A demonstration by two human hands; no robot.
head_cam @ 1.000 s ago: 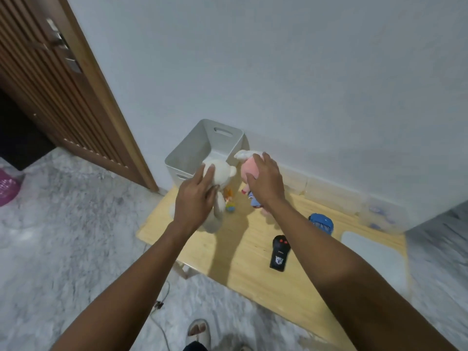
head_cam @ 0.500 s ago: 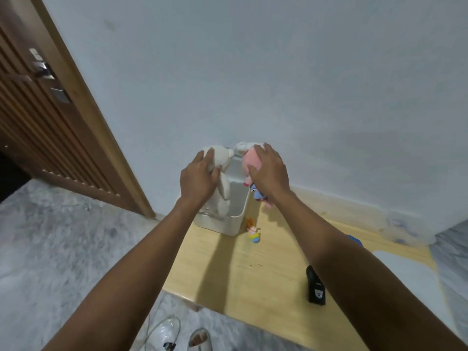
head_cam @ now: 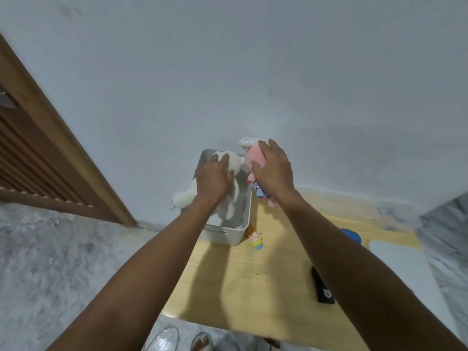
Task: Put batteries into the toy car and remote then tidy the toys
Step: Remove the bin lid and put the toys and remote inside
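My left hand (head_cam: 214, 179) grips a white plush toy (head_cam: 184, 197) over the white storage bin (head_cam: 228, 234) at the table's far left corner; the plush hangs partly inside the bin and partly over its left wall. Beside it, my right hand (head_cam: 272, 168) holds a pink plush toy (head_cam: 253, 157) with a white ear above the bin's right rim. A small orange-haired figure (head_cam: 255, 238) lies on the wooden table (head_cam: 253, 287) next to the bin. The black remote (head_cam: 321, 287) rests flat, half hidden by my right forearm. The blue toy car (head_cam: 353, 235) peeks out behind that arm.
A white mat (head_cam: 402, 269) covers the table's right end. The wall stands directly behind the bin, a brown slatted door (head_cam: 30, 158) to the left. Grey marbled floor surrounds the table; sandalled feet (head_cam: 200, 342) show at the bottom edge.
Both hands carried the plush toys up from the tabletop toward the bin; the white plush now hangs into it. The view has shifted closer and tilted upward.
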